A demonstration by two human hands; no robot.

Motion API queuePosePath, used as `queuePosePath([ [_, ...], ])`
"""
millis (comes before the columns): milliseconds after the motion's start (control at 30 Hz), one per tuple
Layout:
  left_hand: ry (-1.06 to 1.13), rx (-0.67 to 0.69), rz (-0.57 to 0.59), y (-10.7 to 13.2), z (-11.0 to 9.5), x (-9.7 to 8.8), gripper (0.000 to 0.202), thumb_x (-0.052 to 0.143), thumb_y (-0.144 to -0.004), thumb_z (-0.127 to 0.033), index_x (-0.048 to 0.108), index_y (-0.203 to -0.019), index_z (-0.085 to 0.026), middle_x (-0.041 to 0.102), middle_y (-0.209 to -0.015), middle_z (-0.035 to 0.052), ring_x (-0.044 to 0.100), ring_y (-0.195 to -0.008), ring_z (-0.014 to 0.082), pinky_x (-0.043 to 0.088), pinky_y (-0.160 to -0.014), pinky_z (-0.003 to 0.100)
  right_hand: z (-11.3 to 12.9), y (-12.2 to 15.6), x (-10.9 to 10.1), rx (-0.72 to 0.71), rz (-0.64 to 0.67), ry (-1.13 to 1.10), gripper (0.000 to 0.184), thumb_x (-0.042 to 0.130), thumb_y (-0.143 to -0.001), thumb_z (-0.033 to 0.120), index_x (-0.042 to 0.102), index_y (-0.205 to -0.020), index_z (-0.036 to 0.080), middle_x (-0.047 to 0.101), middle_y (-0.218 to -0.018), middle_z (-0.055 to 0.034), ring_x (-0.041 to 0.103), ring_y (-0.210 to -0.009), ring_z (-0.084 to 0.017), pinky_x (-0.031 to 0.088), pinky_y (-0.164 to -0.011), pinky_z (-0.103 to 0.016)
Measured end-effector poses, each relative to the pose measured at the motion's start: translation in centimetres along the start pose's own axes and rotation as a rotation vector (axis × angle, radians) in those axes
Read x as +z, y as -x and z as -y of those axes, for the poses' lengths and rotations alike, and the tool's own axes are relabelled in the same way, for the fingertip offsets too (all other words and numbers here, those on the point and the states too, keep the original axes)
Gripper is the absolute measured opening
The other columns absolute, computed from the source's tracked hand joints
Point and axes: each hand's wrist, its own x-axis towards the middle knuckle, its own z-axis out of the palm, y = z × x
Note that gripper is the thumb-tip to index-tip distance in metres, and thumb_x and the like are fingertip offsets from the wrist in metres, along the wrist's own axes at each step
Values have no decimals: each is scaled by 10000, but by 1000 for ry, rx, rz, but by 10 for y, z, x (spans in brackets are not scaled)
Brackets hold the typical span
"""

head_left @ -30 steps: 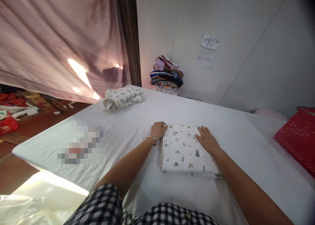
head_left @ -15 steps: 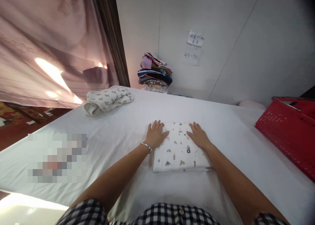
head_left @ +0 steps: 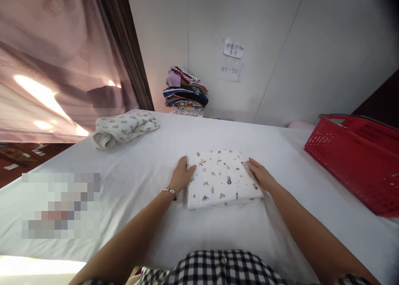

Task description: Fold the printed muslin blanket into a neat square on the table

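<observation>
A folded white cloth (head_left: 222,177) printed with small plants and animals lies flat on the white-covered table (head_left: 131,185). Along its left edge rests my left hand (head_left: 182,174), thumb over the top and fingers stretched along the side. Beside the right edge is my right hand (head_left: 260,174), its fingers extended and its fingertips at the cloth's border. Neither hand is closed around the cloth. A bracelet (head_left: 171,191) circles my left wrist.
A crumpled white cloth with grey hearts (head_left: 126,129) lies at the back left. Stacked folded fabrics (head_left: 185,91) stand against the wall beyond the table. To the right is a red plastic basket (head_left: 352,164). A pink curtain (head_left: 59,60) hangs at left; a blurred patch (head_left: 60,206) covers something.
Both hands have slid outward from the cloth's top to its left and right edges. The view has shifted right, bringing more of the red basket into sight.
</observation>
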Motion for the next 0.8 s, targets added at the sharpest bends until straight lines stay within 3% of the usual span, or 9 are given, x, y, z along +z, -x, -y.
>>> queuePosePath([
  [100,225,-112,70,17,5,-5,648,555,-747,-483,351,-1286,-186,526,-1213,173,591,-960,257,488,-776,392,-15,23,-11,-11,45,-99,655,525,-780,494,349,-1352,226,425,-1338,-99,501,-1138,-244,473,-898,-377],
  [200,412,-269,118,31,-4,-13,768,609,-708,-483,285,-1325,-161,443,-1291,217,569,-1006,268,507,-698,351,-15,36,-15,93,18,-136,624,561,-771,451,397,-1325,217,535,-1236,-114,585,-1021,-249,520,-803,-366],
  [300,539,-479,231,39,-23,-25,864,637,-675,-502,233,-1353,-150,432,-1306,209,564,-1013,260,513,-671,322,-7,36,-16,244,24,-178,568,585,-763,434,471,-1262,188,628,-1097,-107,630,-899,-216,531,-714,-312],
  [467,680,-601,496,42,-43,-34,626,642,-648,-527,536,-1107,-116,607,-1098,155,599,-920,241,502,-687,302,5,26,-11,317,209,-330,426,613,-739,460,611,-1004,127,675,-939,-120,639,-776,-203,527,-671,-310],
  [533,664,-604,475,41,-43,-32,540,651,-639,-506,586,-1011,-121,642,-1020,133,609,-879,236,497,-665,296,10,24,-9,352,257,-365,404,628,-733,440,607,-971,115,676,-921,-134,641,-772,-224,530,-666,-342],
  [633,617,-536,349,38,-40,-27,444,658,-641,-413,596,-971,-121,666,-911,108,622,-803,220,490,-627,282,16,24,-5,308,233,-400,367,670,-710,371,600,-970,121,679,-907,-129,643,-763,-224,530,-660,-332],
  [800,534,-371,69,17,-38,-34,478,618,-688,-363,552,-1096,-124,661,-900,91,624,-721,180,483,-600,253,21,27,7,143,155,-475,317,655,-728,342,599,-969,144,678,-933,-106,641,-769,-196,523,-661,-280],
])
